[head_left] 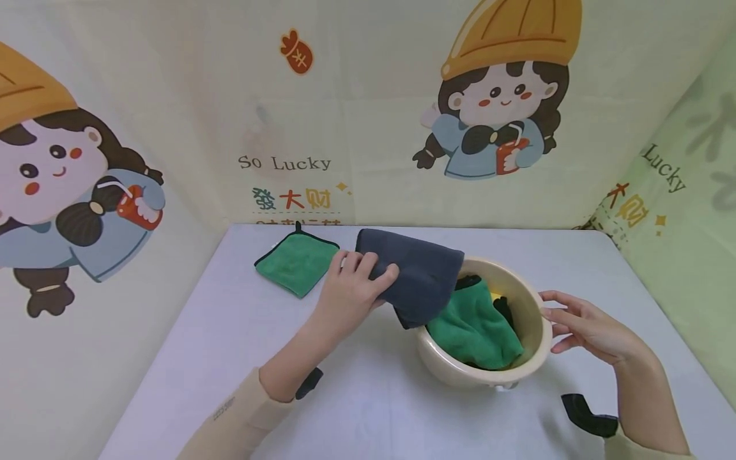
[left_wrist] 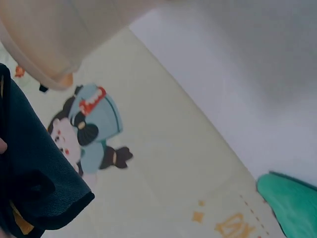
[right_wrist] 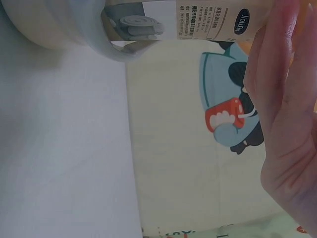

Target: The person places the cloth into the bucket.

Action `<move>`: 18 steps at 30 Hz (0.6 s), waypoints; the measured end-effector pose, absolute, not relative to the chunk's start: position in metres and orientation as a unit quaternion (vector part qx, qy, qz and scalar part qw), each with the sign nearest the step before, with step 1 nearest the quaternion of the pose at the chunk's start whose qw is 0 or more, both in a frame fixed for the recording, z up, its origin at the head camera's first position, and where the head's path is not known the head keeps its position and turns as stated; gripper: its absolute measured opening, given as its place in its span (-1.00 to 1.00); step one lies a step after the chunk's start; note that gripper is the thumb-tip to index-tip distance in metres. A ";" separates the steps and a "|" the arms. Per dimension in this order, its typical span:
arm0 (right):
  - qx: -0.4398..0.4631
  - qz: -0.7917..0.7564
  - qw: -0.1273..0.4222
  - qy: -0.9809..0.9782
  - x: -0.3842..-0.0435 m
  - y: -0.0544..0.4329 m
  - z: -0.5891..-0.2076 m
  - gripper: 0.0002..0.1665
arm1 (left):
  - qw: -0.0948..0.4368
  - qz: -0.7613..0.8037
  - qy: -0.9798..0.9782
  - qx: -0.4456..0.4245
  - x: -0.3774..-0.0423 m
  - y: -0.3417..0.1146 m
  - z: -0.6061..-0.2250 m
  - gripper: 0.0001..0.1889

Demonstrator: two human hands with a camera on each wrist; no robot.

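My left hand (head_left: pixel 359 281) pinches a dark blue-grey cloth (head_left: pixel 422 268) and holds it up beside the left rim of a cream bucket (head_left: pixel 537 342). In the left wrist view the same cloth (left_wrist: pixel 47 163) hangs down, showing a black edge and a loop. Inside the bucket lies a crumpled green cloth (head_left: pixel 477 326), with a bit of yellow and black behind it. My right hand (head_left: pixel 586 326) touches the bucket's right side with fingers extended. In the right wrist view those fingers (right_wrist: pixel 277 64) lie next to a printed label (right_wrist: pixel 218 20) on the bucket.
Another green cloth (head_left: pixel 297 263) with black edging lies flat at the back left of the white table (head_left: pixel 356 409). A printed cartoon backdrop (head_left: pixel 379 115) stands behind the table, and a greenish one (head_left: pixel 690 255) is at the right. Black straps are at both wrists.
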State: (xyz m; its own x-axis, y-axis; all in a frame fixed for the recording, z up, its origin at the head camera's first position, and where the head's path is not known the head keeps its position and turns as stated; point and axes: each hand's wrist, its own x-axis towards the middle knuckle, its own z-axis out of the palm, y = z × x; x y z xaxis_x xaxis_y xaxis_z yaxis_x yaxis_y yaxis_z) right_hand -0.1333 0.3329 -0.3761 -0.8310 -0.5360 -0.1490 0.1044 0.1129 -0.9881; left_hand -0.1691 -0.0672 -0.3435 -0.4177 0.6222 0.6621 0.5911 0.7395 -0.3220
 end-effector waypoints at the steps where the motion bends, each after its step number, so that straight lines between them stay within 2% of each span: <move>1: -0.153 -0.647 0.247 0.705 -0.133 0.333 -0.376 -0.60 | 0.401 0.022 -0.839 -0.367 -0.169 -0.062 -0.343 -0.48; 10: -0.154 -0.648 0.248 0.704 -0.134 0.333 -0.377 -0.61 | 0.379 0.051 -0.823 -0.420 -0.164 -0.022 -0.346 -0.52; 16: -0.159 -0.650 0.246 0.701 -0.134 0.333 -0.378 -0.61 | 0.416 0.068 -0.792 -0.441 -0.166 0.003 -0.356 -0.83; 18: -0.161 -0.652 0.247 0.699 -0.134 0.333 -0.378 -0.60 | 0.417 0.067 -0.785 -0.454 -0.167 0.010 -0.360 -0.86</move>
